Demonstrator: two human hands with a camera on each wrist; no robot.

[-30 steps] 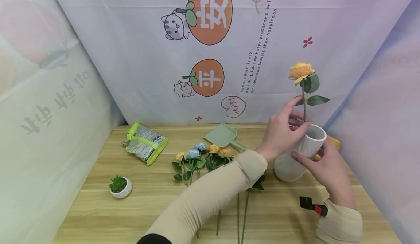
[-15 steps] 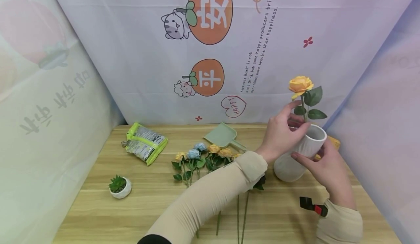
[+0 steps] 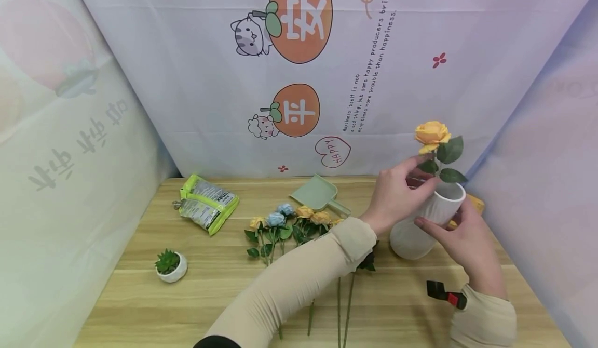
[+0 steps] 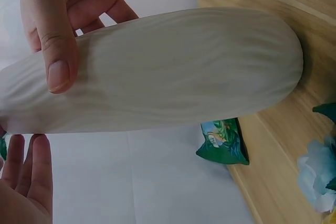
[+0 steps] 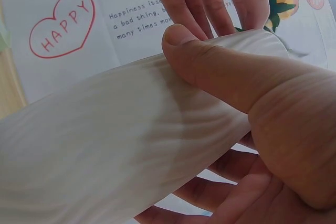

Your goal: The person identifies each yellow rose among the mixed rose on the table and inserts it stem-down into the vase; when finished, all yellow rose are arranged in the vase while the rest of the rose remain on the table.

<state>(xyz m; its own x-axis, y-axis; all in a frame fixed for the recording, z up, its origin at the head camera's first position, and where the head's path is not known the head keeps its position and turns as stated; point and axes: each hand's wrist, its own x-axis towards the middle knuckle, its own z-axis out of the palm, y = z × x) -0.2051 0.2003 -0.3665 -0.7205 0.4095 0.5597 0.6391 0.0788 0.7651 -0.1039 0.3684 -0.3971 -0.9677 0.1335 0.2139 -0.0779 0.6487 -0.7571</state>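
A yellow artificial rose stands with its leaves just above the mouth of the white vase. The thumb and fingers of my left hand pinch its stem at the rim. The lower stem is out of sight. My right hand grips the vase's upper right side. In the right wrist view the right thumb lies across the ribbed vase, with fingers curled beneath. The vase leans slightly away from upright in the head view. Blue roses and yellow roses lie mid-table, partly under my left sleeve.
A green dustpan lies at the table's back edge. To the left are a lime-green packet and a small potted succulent. Something yellow sits behind the vase. A green packet shows past the vase in the left wrist view.
The yellow rose has come down toward the vase, so its leaves now sit near the rim. My left fingers lowered a little with it. The right hand and vase have stayed put.
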